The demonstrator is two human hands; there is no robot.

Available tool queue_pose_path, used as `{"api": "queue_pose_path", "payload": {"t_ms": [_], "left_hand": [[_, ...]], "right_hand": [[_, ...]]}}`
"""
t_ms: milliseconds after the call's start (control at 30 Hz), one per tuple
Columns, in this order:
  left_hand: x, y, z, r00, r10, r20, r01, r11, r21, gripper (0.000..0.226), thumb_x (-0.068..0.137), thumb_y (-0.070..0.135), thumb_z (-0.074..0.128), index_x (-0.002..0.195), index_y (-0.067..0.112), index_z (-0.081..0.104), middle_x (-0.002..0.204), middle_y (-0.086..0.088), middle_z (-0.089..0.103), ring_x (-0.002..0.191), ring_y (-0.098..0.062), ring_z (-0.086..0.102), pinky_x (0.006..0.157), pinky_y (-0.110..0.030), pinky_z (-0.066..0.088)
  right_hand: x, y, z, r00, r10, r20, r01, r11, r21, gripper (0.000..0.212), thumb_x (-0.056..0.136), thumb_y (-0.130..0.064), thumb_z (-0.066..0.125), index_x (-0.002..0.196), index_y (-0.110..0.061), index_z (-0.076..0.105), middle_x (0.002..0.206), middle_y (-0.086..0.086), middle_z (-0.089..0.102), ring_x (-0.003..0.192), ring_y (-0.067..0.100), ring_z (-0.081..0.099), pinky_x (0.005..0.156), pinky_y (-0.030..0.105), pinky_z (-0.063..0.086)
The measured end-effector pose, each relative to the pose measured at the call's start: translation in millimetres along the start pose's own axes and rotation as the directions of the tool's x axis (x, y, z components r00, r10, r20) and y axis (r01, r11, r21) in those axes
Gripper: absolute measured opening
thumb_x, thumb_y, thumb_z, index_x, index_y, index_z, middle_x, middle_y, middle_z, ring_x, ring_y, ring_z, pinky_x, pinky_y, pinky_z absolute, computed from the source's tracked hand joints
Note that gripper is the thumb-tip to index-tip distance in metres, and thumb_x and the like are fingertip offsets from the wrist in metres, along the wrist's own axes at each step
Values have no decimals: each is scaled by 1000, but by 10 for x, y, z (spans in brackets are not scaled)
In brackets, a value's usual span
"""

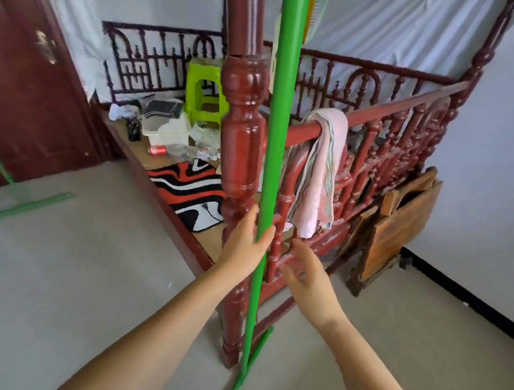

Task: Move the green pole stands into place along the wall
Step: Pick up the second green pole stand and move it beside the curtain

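A tall green pole stand rises upright in the middle of the view, right beside the red wooden bedpost. Its green foot bar lies on the floor by the post's base. My left hand is wrapped around the pole at about waist height. Just right of the pole, my right hand hovers with fingers apart and holds nothing. A second green pole stand is at the far left, its foot bar on the floor and its pole leaning up past the frame edge.
The red carved bed frame fills the middle, with a pink towel over its rail and clutter and a green stool on it. A folded wooden table leans at the right. A dark red door stands at left.
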State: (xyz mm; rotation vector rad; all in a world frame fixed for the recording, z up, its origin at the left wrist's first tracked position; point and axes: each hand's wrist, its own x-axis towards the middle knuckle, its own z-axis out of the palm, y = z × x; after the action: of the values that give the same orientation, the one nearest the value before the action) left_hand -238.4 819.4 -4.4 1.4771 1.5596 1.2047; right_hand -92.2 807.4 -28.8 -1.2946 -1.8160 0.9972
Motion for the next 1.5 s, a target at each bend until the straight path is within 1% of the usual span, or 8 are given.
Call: {"api": "queue_pose_path", "payload": {"t_ms": [67,400,567,900,1100,1233,1333,1500], "left_hand": [[81,78,21,998,-36,-50,36,999,7,26,90,26,49,115,32,44,102,27,58,107,-9,54,104,-43,42],[-37,327,219,935,-115,-335,180,969,170,25,90,37,47,100,14,45,97,-12,65,89,-31,62,80,-50,51],[-448,300,206,903,-140,-407,249,941,229,24,93,39,39,104,18,41,90,-12,64,80,-31,62,76,-51,53],[-1906,281,-457,840,-141,-524,267,948,174,20,93,23,45,101,5,48,86,-17,62,77,-28,61,74,-41,51],[-3227,150,-1092,790,-122,-601,295,935,198,7,91,19,48,92,12,47,84,-16,62,80,-31,61,73,-36,47],[-4073,83,-1505,758,-159,-632,337,926,171,9,91,20,48,95,11,49,87,-10,63,83,-24,61,77,-33,49],[-4628,88,-1710,712,-188,-677,371,919,136,2,91,17,48,91,16,47,75,2,56,71,-13,54,66,-12,43],[-5396,210,-1842,627,-216,-748,391,918,62,3,90,19,49,88,17,50,97,-19,65,87,-23,62,76,-23,50]], "right_hand": [[282,48,58,995,-16,100,13,999,29,37,86,-24,52,122,-30,42,124,2,53,103,13,55,88,24,43],[636,143,119,929,-115,352,99,993,61,24,86,-15,54,110,-19,54,99,0,64,93,18,62,83,33,51],[365,40,209,870,-188,455,147,981,123,17,87,-10,51,98,-22,55,87,2,61,73,6,57,58,8,43],[-775,-474,886,733,-337,590,333,935,121,23,85,-11,55,103,-25,54,90,-3,66,83,7,61,66,7,46],[-1945,-938,1589,704,-381,599,378,916,138,22,83,-18,57,105,-19,56,94,2,69,85,18,63,78,40,53],[-2701,-1219,2067,669,-413,618,403,900,166,18,83,-22,57,101,-20,56,92,1,69,82,19,63,76,43,53],[-3192,-1391,2351,628,-436,645,429,885,181,20,84,-25,56,102,-18,55,95,3,69,82,22,63,75,44,52],[-3852,-1605,2597,535,-499,682,466,847,254,23,86,-26,55,107,-16,53,96,3,69,80,18,62,72,32,51]]}}
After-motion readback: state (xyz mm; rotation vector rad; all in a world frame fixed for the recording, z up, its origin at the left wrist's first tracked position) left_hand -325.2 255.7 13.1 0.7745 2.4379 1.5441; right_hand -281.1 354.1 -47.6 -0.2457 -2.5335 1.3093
